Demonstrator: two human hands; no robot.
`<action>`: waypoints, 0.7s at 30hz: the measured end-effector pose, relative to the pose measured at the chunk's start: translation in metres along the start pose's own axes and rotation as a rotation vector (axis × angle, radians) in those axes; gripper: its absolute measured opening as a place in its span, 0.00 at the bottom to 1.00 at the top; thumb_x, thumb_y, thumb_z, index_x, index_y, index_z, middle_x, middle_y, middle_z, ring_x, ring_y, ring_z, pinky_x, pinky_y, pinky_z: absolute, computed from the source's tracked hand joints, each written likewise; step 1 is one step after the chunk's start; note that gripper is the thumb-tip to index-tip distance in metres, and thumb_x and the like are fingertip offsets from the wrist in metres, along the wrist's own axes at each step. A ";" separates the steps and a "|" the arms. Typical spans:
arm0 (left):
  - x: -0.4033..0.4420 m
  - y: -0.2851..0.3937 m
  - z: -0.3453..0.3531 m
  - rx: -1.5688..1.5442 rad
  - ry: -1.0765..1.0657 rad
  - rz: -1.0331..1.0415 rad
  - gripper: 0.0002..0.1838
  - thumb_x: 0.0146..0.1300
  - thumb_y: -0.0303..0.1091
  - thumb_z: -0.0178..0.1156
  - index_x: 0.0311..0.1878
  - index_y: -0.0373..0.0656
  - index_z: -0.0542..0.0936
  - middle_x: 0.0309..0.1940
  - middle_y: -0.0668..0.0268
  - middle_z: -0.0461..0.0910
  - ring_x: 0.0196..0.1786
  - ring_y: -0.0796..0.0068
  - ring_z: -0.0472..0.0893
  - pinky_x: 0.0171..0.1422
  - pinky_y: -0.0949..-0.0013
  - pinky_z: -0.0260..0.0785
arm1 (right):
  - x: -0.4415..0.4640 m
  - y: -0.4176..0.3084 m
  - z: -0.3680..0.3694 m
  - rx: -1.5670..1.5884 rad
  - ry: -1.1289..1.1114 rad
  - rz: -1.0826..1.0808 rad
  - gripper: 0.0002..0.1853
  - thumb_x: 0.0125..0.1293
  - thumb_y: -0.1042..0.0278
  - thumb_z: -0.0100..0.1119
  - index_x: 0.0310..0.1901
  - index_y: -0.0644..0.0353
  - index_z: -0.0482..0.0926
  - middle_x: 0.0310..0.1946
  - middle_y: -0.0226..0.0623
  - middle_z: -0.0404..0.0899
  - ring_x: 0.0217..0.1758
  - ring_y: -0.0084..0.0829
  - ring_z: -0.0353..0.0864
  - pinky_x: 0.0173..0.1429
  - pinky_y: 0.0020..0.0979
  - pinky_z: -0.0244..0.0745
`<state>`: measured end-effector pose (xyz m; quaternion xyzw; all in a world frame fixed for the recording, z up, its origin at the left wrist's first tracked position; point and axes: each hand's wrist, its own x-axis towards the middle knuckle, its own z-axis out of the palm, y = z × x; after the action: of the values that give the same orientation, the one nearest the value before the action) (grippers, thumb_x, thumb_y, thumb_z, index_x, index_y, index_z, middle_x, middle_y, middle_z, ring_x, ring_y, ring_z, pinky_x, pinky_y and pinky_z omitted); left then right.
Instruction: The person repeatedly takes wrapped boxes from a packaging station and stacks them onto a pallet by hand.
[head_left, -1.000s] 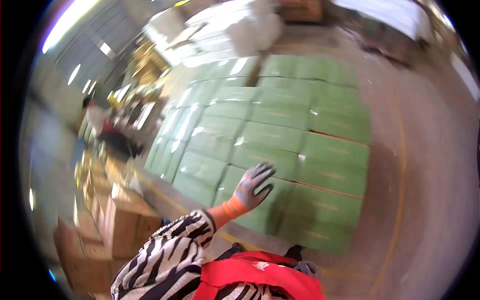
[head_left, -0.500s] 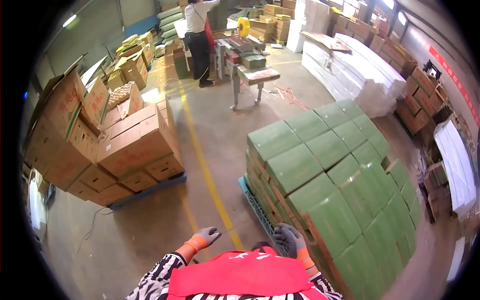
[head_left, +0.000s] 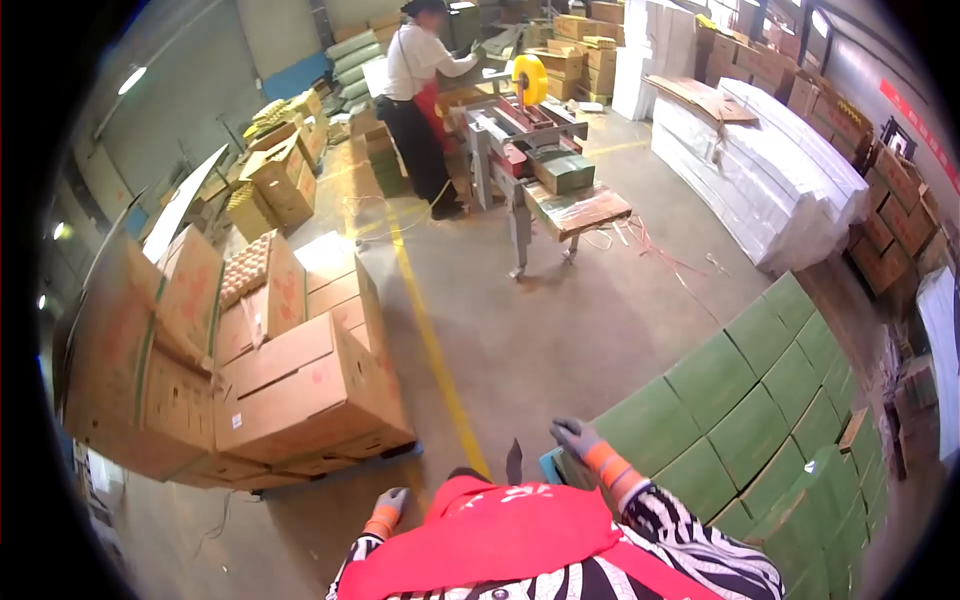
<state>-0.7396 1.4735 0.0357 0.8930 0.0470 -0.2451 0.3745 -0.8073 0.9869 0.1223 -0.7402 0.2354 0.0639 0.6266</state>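
Note:
My right hand (head_left: 574,436), in a grey glove with an orange cuff, is held out at the near left edge of a stack of green boxes (head_left: 690,412). Its fingers are stretched out and hold nothing; whether they touch the stack I cannot tell. Low on the left, my left hand (head_left: 392,503), gloved the same way, hangs over the floor with loosely extended fingers and nothing in it. A red apron (head_left: 500,545) covers my front. Under the green stack, a corner of a blue pallet (head_left: 550,464) shows.
Brown cartons (head_left: 285,385) stand piled on the left. Ahead is a wheeled machine (head_left: 510,150) with a yellow tape roll (head_left: 529,80) and a green box (head_left: 560,168) on it. A person (head_left: 415,100) stands beside it. White wrapped bundles (head_left: 750,170) lie at right.
I have come nearer the machine, and a green box has moved onto its near end. My right hand has reached forward along the stack; my left hand has lowered. The person has turned toward the machine.

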 end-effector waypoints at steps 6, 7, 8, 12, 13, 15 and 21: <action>0.239 -0.143 -0.007 0.561 0.008 0.030 0.19 0.67 0.48 0.48 0.32 0.42 0.78 0.31 0.51 0.81 0.33 0.47 0.78 0.37 0.53 0.68 | 0.154 -0.071 -0.043 0.054 0.127 -0.012 0.23 0.63 0.55 0.59 0.55 0.60 0.75 0.40 0.34 0.80 0.37 0.25 0.79 0.41 0.26 0.73; 0.274 -0.130 -0.009 0.585 0.026 0.192 0.20 0.67 0.49 0.47 0.34 0.43 0.78 0.31 0.50 0.80 0.34 0.46 0.77 0.37 0.53 0.68 | 0.167 -0.076 -0.049 0.140 0.157 0.040 0.22 0.63 0.55 0.60 0.54 0.59 0.75 0.41 0.34 0.80 0.37 0.25 0.79 0.40 0.26 0.73; 0.306 -0.112 -0.011 0.615 0.049 0.354 0.20 0.68 0.50 0.46 0.35 0.43 0.79 0.30 0.48 0.79 0.34 0.44 0.77 0.38 0.53 0.68 | 0.182 -0.083 -0.056 0.225 0.195 0.084 0.22 0.63 0.55 0.60 0.54 0.59 0.76 0.41 0.34 0.80 0.37 0.25 0.79 0.40 0.26 0.73; 0.435 0.132 0.002 -0.145 -0.059 0.203 0.21 0.66 0.48 0.47 0.43 0.39 0.79 0.37 0.46 0.79 0.45 0.47 0.77 0.48 0.56 0.68 | 0.223 -0.066 -0.074 0.459 0.303 0.401 0.22 0.62 0.55 0.61 0.54 0.55 0.74 0.43 0.33 0.79 0.37 0.27 0.79 0.37 0.28 0.73; 0.464 0.197 0.004 0.464 0.071 0.641 0.23 0.65 0.49 0.47 0.43 0.37 0.79 0.37 0.45 0.79 0.46 0.45 0.76 0.51 0.57 0.67 | 0.234 -0.063 -0.080 0.490 0.326 0.454 0.22 0.62 0.54 0.60 0.55 0.54 0.73 0.42 0.31 0.78 0.37 0.28 0.79 0.37 0.28 0.73; 0.474 0.356 0.012 0.083 -0.040 0.433 0.23 0.64 0.49 0.49 0.41 0.34 0.78 0.39 0.44 0.78 0.47 0.42 0.75 0.52 0.56 0.66 | 0.266 -0.053 -0.107 0.430 0.411 0.437 0.22 0.62 0.54 0.61 0.55 0.53 0.73 0.42 0.31 0.79 0.37 0.28 0.79 0.37 0.28 0.73; 0.562 0.621 0.101 -0.275 -0.161 0.499 0.29 0.63 0.54 0.52 0.53 0.36 0.76 0.52 0.48 0.76 0.58 0.53 0.73 0.61 0.61 0.63 | 0.480 -0.048 -0.275 0.349 0.615 -0.070 0.34 0.63 0.47 0.57 0.64 0.59 0.65 0.58 0.42 0.72 0.60 0.33 0.73 0.57 0.29 0.70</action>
<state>-0.1223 0.9034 0.1104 0.7955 -0.1711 -0.2067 0.5433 -0.4191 0.5998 0.0351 -0.6142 0.3950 -0.2245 0.6453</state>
